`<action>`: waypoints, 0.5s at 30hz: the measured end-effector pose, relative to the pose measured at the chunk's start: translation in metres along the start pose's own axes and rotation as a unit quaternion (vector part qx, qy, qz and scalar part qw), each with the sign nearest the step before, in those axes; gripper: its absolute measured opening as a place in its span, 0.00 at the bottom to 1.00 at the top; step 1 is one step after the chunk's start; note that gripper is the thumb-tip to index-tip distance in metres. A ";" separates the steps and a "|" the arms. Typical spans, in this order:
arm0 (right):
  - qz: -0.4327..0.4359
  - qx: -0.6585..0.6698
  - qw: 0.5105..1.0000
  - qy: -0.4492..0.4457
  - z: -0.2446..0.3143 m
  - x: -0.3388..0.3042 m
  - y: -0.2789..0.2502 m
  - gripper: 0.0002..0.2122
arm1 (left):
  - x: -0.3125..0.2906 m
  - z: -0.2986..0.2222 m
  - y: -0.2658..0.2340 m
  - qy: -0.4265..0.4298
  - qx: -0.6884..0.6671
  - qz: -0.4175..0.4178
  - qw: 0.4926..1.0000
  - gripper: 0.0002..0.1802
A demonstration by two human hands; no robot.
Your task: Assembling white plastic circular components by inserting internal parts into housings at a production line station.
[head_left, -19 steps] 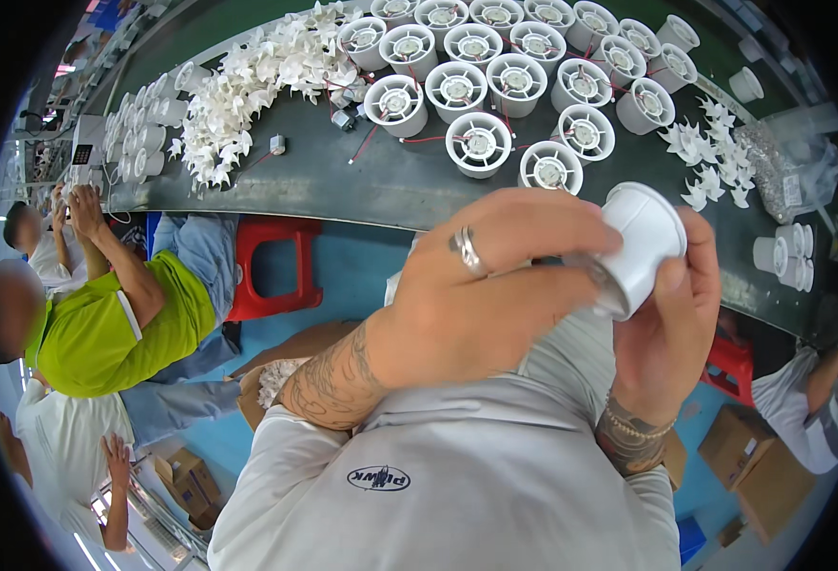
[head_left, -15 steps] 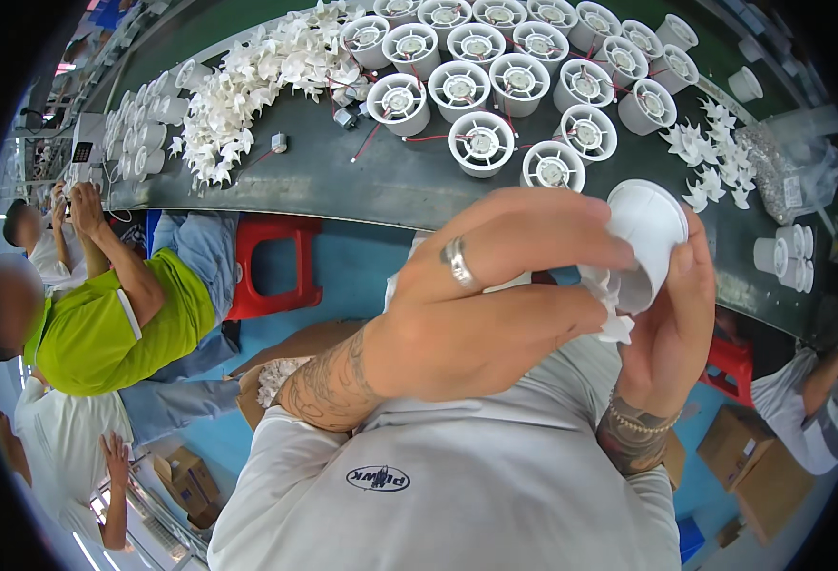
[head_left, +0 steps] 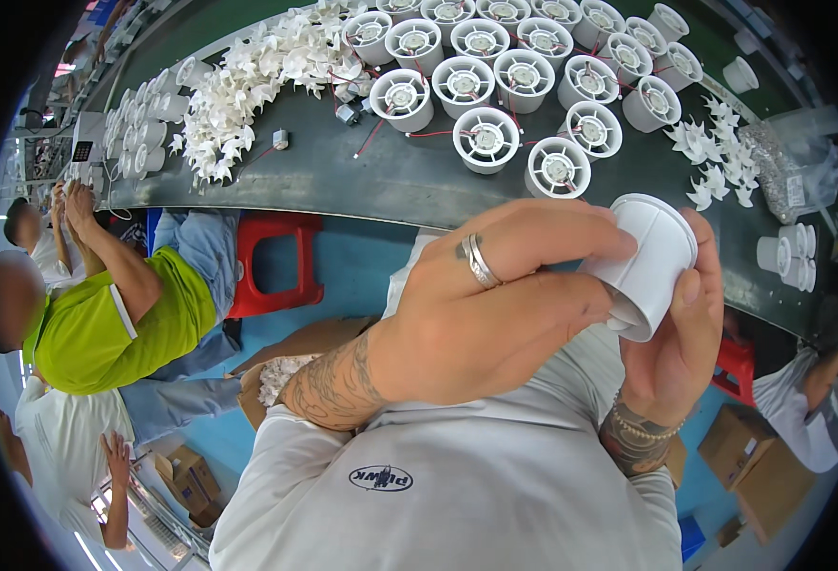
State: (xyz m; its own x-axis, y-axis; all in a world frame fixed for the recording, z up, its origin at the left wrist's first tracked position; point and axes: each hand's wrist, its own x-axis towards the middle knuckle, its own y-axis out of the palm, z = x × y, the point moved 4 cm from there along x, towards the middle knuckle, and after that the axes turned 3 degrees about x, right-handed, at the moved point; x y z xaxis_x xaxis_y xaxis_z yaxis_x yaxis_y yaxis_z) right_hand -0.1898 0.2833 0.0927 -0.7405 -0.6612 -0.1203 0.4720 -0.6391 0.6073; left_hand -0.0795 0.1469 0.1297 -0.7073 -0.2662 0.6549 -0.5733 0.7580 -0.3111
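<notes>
My right hand grips a white plastic fan housing, shaped like a cup, with its fingers and thumb around the side. The housing is tilted, its open mouth toward my left hand. My left hand is closed, with the fingertips at that mouth and just inside it. The white bladed wheel in its fingers is now mostly hidden by the housing and the hand. Beyond my hands, several white housings with round spoked frames and thin red wires stand on the dark green table.
A heap of white bladed wheels lies at the table's left, a smaller group at the right. Small motors lie near the heap. A clear bag sits at far right. A co-worker in a lime shirt sits left, near a red stool.
The bladed wheel's points, visible below the housing's mouth before, have gone out of sight into it. The housing has shifted slightly down and right, and my left fingers have come closer to its mouth.
</notes>
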 end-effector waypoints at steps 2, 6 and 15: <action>-0.005 0.003 1.000 0.003 0.000 -0.001 0.002 0.25 | -0.001 0.002 0.001 0.012 -0.002 -0.004 1.000 0.09; -0.007 -0.004 1.000 -0.004 -0.001 0.000 0.002 0.26 | -0.001 0.001 0.002 0.015 0.000 -0.007 1.000 0.10; 0.006 -0.008 1.000 -0.007 -0.001 0.001 0.000 0.26 | -0.002 0.004 0.004 -0.002 -0.011 -0.027 1.000 0.11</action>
State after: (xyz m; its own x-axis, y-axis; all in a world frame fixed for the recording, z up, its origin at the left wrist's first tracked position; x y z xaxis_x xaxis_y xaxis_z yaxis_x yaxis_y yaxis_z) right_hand -0.1907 0.2824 0.0918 -0.7406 -0.6642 -0.1022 0.4886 -0.6366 0.5967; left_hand -0.0819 0.1479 0.1250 -0.6771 -0.3097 0.6676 -0.6015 0.7556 -0.2595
